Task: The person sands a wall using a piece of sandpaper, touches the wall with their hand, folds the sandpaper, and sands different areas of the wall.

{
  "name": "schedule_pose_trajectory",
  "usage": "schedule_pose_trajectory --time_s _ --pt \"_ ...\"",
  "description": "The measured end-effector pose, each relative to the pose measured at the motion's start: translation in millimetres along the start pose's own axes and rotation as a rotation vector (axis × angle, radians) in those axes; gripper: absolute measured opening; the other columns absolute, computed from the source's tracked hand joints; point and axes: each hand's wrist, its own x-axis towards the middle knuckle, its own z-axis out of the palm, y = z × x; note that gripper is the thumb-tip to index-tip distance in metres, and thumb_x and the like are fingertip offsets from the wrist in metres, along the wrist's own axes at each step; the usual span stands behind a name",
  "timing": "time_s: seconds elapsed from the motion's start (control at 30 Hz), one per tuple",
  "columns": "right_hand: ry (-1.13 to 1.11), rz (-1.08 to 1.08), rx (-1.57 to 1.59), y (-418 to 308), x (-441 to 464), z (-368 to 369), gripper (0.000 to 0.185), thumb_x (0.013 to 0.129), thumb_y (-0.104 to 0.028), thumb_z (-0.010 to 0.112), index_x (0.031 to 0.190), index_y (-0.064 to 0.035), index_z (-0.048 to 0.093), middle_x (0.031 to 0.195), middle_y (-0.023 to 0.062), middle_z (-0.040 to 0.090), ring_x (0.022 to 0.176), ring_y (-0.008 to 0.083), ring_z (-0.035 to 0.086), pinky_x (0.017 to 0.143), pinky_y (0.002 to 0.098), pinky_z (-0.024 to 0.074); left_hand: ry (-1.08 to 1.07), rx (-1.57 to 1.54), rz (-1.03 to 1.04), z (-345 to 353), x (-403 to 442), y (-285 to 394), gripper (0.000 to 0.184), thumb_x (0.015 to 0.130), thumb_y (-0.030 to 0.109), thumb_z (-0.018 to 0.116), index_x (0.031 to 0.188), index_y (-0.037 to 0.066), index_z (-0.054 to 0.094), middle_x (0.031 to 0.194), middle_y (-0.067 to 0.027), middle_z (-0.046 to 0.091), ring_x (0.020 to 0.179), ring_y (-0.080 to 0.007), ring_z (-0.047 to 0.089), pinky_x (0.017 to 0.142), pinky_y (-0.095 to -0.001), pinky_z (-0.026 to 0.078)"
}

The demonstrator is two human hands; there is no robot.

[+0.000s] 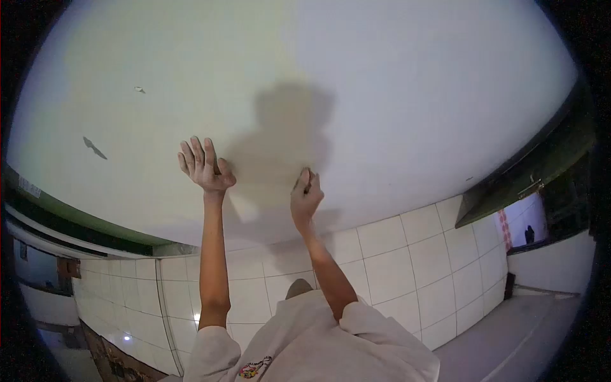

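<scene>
In the head view a pale wall (394,114) fills most of the space in front of me. My left hand (207,170) is raised to it, fingers stretched out and apart; it holds nothing. To its right, my right hand (307,196) is close to the wall with its fingers closed in a pinch. Something small and dark may be between those fingertips, but I cannot make it out. Whether the right fingertips touch the wall is not clear. A dark shadow of my head and arms falls on the wall between and above the hands.
Two marks, a small chip (139,90) and a longer grey patch (95,148), show on the wall at left. White floor tiles (388,254) run along its foot. At right stands a dark door (528,184) with a handle; a dark green band (83,219) edges the wall at left.
</scene>
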Motion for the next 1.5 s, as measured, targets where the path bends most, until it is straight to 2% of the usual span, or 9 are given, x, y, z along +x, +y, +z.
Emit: schedule_pose_trajectory --time_s 0.13,0.27,0.5,0.57,0.83,0.93,1.17,1.3,1.5 --pt "-0.055 -0.261 -0.120 -35 37 6 0.015 0.100 -0.010 0.055 0.092 0.0013 0.060 0.053 0.0032 0.038 0.042 0.0100 0.033 0.042 0.0283 0.0276 0.012 -0.002 0.014 0 5 1 0.056 0.088 0.025 0.043 0.139 0.003 0.054 0.151 -0.0181 0.042 0.145 -0.0389 0.029 0.120 -0.0495 0.013" --pt "-0.074 -0.226 -0.143 8 16 -7 0.014 0.100 -0.011 0.056 0.095 0.0010 0.061 0.053 0.0052 0.041 0.041 0.0141 0.034 0.042 0.0298 0.0290 -0.017 0.010 0.014 -1 4 1 0.052 0.098 0.031 0.039 0.138 0.001 0.054 0.151 -0.0200 0.041 0.145 -0.0399 0.028 0.119 -0.0512 0.013" --pt "-0.021 0.187 -0.246 60 -18 -22 0.028 0.103 -0.022 0.048 0.094 0.0020 0.060 0.055 0.0094 0.049 0.047 0.0155 0.044 0.046 0.0330 0.0359 0.009 0.010 0.020 1 6 1 0.058 0.086 0.022 0.041 0.140 0.004 0.052 0.152 -0.0173 0.042 0.145 -0.0389 0.029 0.120 -0.0493 0.013" --pt "0.031 0.059 -0.099 33 -8 -17 0.030 0.103 -0.022 0.048 0.088 0.0021 0.058 0.058 0.0074 0.050 0.048 0.0143 0.044 0.047 0.0316 0.0361 -0.003 0.005 0.008 0 5 2 0.052 0.098 0.032 0.039 0.138 0.001 0.053 0.152 -0.0178 0.041 0.146 -0.0389 0.027 0.119 -0.0505 0.014" --pt "-0.068 -0.241 -0.037 -55 47 2 0.021 0.103 -0.015 0.049 0.094 0.0017 0.057 0.057 0.0067 0.052 0.044 0.0129 0.045 0.043 0.0294 0.0366 0.018 0.014 0.031 1 7 3 0.052 0.098 0.032 0.038 0.138 0.001 0.053 0.152 -0.0184 0.041 0.145 -0.0393 0.029 0.119 -0.0513 0.014" --pt "-0.057 -0.317 -0.232 -44 47 1 0.016 0.101 -0.012 0.053 0.096 0.0008 0.062 0.055 0.0135 0.055 0.040 0.0235 0.052 0.040 0.0323 0.0393 0.010 0.004 0.016 0 7 3 0.059 0.085 0.021 0.042 0.139 0.003 0.053 0.150 -0.0189 0.043 0.145 -0.0392 0.029 0.120 -0.0492 0.014" --pt "-0.007 -0.158 -0.561 81 -9 -26 0.018 0.097 -0.014 0.058 0.096 0.0017 0.067 0.061 0.0135 0.061 0.045 0.0238 0.058 0.044 0.0346 0.0433 0.025 -0.023 0.022 0 8 3 0.057 0.085 0.022 0.043 0.137 0.002 0.055 0.150 -0.0197 0.043 0.146 -0.0388 0.029 0.120 -0.0489 0.013" --pt "-0.060 0.030 -0.358 62 -10 -37 0.018 0.097 -0.013 0.057 0.094 0.0021 0.067 0.059 0.0119 0.061 0.044 0.0230 0.058 0.044 0.0331 0.0437 0.025 -0.010 0.018 2 8 3 0.055 0.087 0.023 0.042 0.137 0.002 0.056 0.149 -0.0196 0.044 0.145 -0.0397 0.030 0.120 -0.0490 0.014" --pt "0.037 -0.437 -0.123 -55 48 -10 0.021 0.097 -0.005 0.057 0.078 0.0040 0.060 0.051 0.0080 0.054 0.039 0.0122 0.050 0.037 0.0283 0.0371 0.018 -0.013 0.010 0 5 3 0.055 0.089 0.026 0.042 0.137 0.003 0.056 0.150 -0.0192 0.044 0.145 -0.0398 0.029 0.119 -0.0502 0.014"
